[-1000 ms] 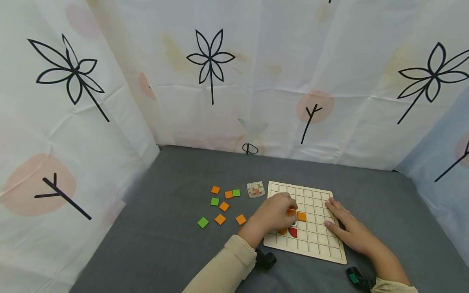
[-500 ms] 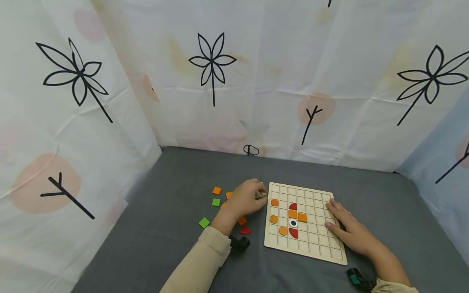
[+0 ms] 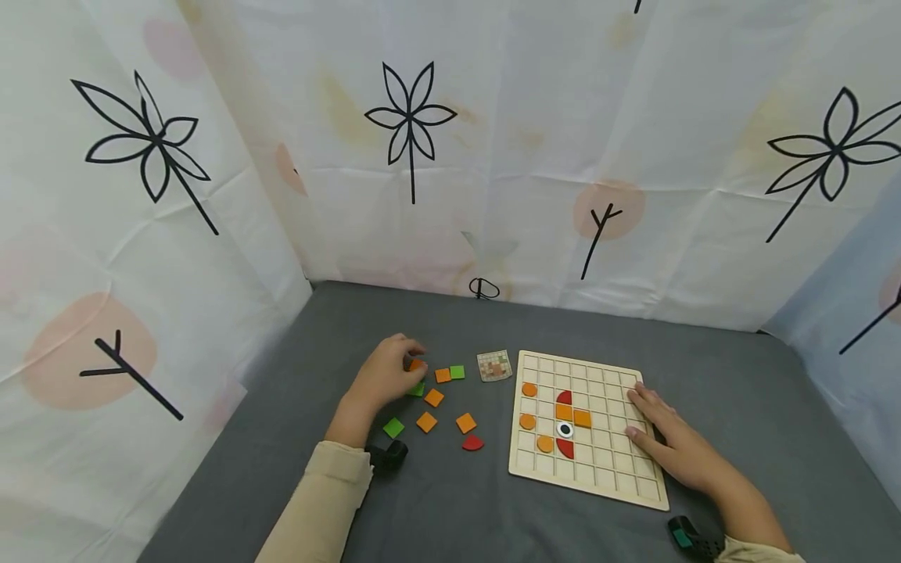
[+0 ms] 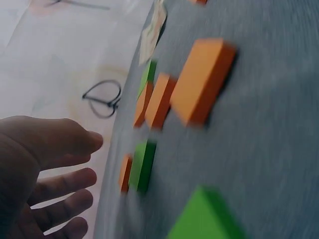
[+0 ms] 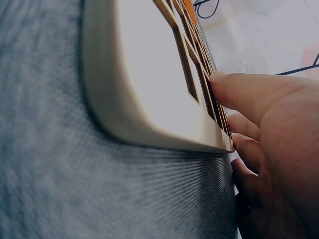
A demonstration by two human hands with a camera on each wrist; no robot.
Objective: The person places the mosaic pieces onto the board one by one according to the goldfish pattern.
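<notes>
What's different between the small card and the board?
The board is much larger than the card. The board is pale and carries separate coloured pieces, while the card shows a multicoloured pattern. The right hand rests on the board's edge; no hand touches the card. Both lie on the grey table.

Dark grey cloth (image 3: 436, 500) covers the bench, and I see creased, pale hangings round it: one behind the far edge (image 3: 507, 172), one along the left edge (image 3: 42, 227), one at the right (image 3: 855, 274), tinged blue. Black outlined flowers (image 3: 410, 116) and bare twigs (image 3: 599, 224) pattern them, with faded peach blotches (image 3: 73, 328) between. The light is soft.
</notes>
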